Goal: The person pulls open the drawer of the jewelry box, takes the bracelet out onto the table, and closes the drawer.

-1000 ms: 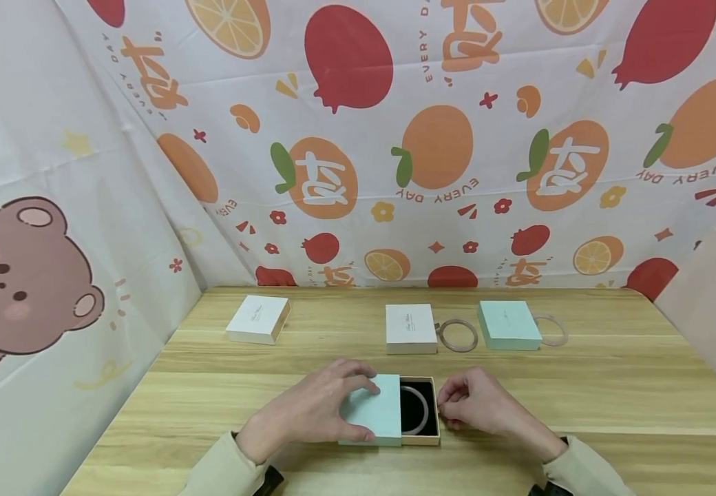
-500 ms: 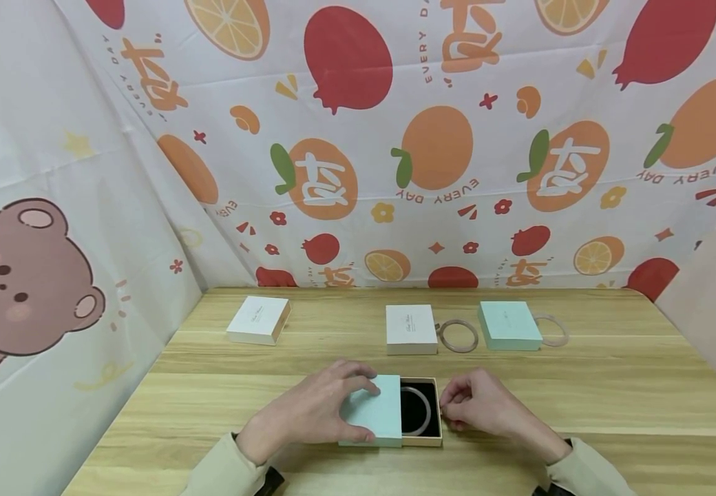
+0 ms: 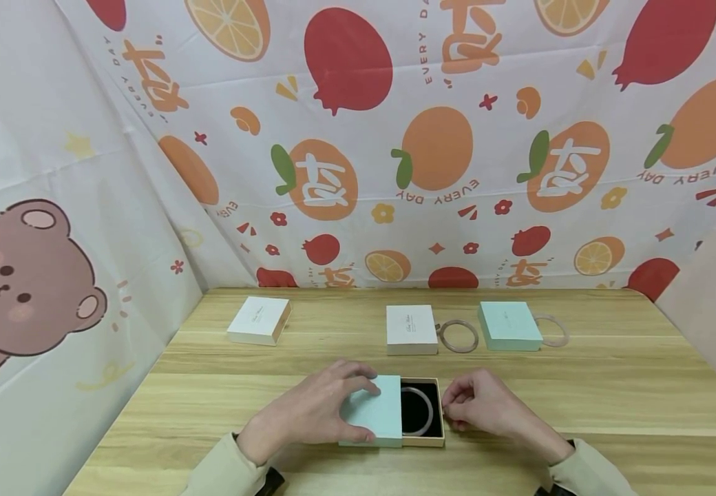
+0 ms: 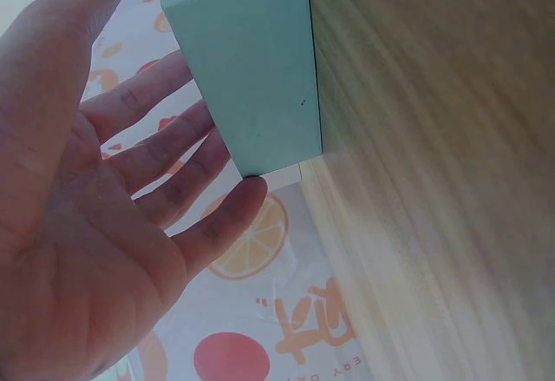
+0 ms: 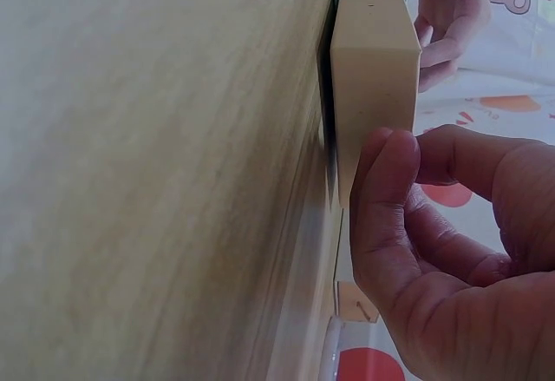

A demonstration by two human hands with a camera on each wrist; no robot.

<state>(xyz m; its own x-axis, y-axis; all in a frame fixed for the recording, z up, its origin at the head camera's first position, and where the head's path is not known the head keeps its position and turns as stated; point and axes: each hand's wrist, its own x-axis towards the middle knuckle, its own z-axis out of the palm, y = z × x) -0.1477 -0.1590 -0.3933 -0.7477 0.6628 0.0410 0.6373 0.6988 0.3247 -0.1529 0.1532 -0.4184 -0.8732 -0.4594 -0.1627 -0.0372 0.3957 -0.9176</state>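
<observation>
A mint-green box sleeve [image 3: 384, 410] lies on the table, with its cream-edged, black-lined drawer [image 3: 442, 417] slid part way out to the right. Inside the drawer rests a pale bangle [image 3: 431, 413], its left part hidden under the sleeve. My left hand [image 3: 314, 406] holds the sleeve from the left, thumb toward the near edge and fingers over the top. At the drawer's right end, my right hand [image 3: 485, 408] has thumb and forefinger pinched together on a small pull tab, mostly covered by the fingertips. The right wrist view shows those fingertips against the plain drawer end [image 5: 373, 77].
Behind the hands stand a white box [image 3: 257, 320] at the left, another white box [image 3: 411, 331] in the middle and a mint box [image 3: 510, 326] to its right. A greyish bangle [image 3: 475, 337] and a pale pink bangle [image 3: 565, 334] lie beside them. A fruit-print cloth [image 3: 358, 241] hangs behind the table.
The drawer has slid slightly farther right out of the sleeve, the right hand and the bangle moving with it. My left hand and the sleeve have stayed put.
</observation>
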